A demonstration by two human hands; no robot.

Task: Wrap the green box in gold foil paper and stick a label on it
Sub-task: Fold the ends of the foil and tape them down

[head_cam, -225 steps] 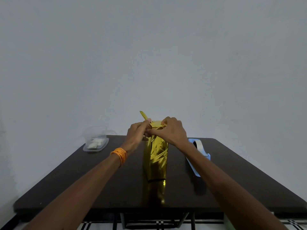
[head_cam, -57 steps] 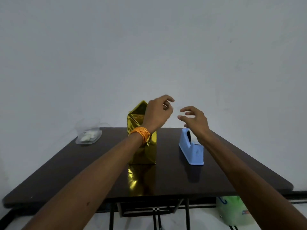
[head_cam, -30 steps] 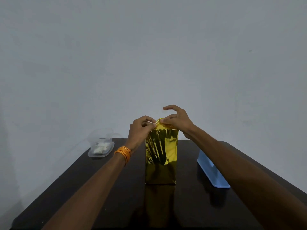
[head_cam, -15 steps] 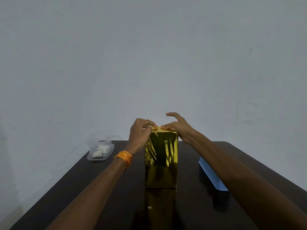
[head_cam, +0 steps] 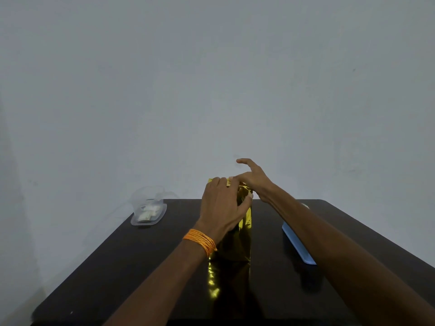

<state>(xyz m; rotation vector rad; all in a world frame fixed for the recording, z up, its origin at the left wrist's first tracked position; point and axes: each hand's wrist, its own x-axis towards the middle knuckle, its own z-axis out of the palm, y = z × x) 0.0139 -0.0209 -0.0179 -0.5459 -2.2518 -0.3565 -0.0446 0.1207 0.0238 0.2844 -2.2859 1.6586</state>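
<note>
Left hand (head_cam: 221,205) clamps over the top of the tall gold foil-wrapped box (head_cam: 241,241), fingers curled across the upper edge, thumb (head_cam: 248,197) on the near face; likely steadying the box and pinning the folded top flaps down. Right hand (head_cam: 253,182) loose and spread, holding nothing; one fingertip (head_cam: 231,178) presses on the box top beside the left knuckles, the other fingers lifted clear. Judged step: smoothing or sealing the top fold. Box stands upright about mid-table on the dark glossy table (head_cam: 117,267), its gold reflection on the surface just in front. Light blue plastic tape dispenser (head_cam: 295,241) lies right of the box, apart from it, on the right hand's side, probably parked there for quick reach. Clear plastic tub (head_cam: 148,214) with small pale pieces inside sits at the far left corner, well apart; possibly labels, too small to tell. Orange thread band (head_cam: 200,241) on the left wrist. Hidden: box top lies under both hands, so state of fold and any tape unknown; small pale fleck (head_cam: 227,182) between the hands, tape or nail, cannot tell. No green shows; foil covers every visible face. No label on the near face. Dispenser's far end and roll mostly hidden behind the right forearm
</note>
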